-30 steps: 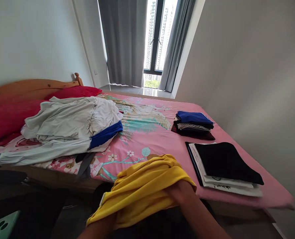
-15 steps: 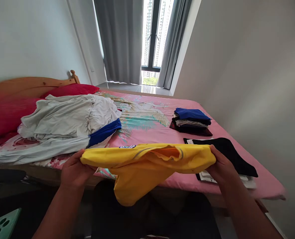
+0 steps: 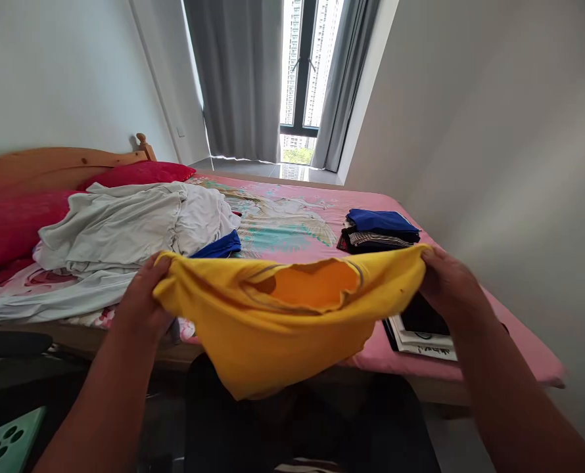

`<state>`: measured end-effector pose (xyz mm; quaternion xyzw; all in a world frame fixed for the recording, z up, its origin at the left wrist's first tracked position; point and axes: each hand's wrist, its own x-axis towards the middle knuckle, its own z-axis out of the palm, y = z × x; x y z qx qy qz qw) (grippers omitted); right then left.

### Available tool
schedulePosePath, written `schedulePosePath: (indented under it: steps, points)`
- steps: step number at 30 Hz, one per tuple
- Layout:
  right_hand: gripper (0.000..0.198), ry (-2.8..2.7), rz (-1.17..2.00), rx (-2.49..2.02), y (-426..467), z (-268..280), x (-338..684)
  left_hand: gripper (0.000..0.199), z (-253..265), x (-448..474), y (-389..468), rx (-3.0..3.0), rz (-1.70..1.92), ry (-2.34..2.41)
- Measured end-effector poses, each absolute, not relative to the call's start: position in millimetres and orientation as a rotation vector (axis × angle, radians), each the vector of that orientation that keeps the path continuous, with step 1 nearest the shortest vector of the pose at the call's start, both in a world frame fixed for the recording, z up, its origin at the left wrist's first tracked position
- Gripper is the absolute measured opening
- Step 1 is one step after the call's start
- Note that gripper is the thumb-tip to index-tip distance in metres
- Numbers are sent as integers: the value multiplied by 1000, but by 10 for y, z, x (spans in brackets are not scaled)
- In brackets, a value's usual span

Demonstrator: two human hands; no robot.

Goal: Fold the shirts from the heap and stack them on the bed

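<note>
We hold the yellow fabric shirt (image 3: 273, 348) unfolded before the pink floral bed (image 3: 292, 230), our left hand (image 3: 144, 295) and right hand (image 3: 447, 282) gripping its upper corners. The blue-topped cloth stack (image 3: 384, 222) and black-and-white cloth stack (image 3: 423, 345) look finished; the loose grey-white garment heap (image 3: 125, 223) seems left.

The head camera looks forward and down across the bed (image 3: 371, 197) toward the window (image 3: 299, 72). The hands (image 3: 144, 299) are close.

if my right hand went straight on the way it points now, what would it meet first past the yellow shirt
Beyond the yellow shirt, the right hand would probably meet the folded stack with blue on top; depth is unclear, so it might pass above it.
</note>
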<state>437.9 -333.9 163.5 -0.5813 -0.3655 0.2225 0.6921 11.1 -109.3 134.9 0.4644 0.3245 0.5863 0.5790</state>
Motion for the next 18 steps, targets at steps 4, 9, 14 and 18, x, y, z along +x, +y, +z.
schedulePosePath:
  steps: [4, 9, 14, 18]
  points:
    - [32, -629, 462, -1189, -2561, 1457, 4624, 46, 1280, 724, -651, 1075, 1232, 708]
    - [43, -663, 386, -1499, -2519, 489, 4741, 52, 431, 869, -808, 1420, 1129, 1096]
    - [40, -980, 495, -1765, -3147, -664, 4642, 36, -524, 565, -1624, 1872, 741, 1112]
    - [52, -1178, 355, -1863, -3266, -1021, 4648, 30, -739, 548, -2054, 2176, 651, 993]
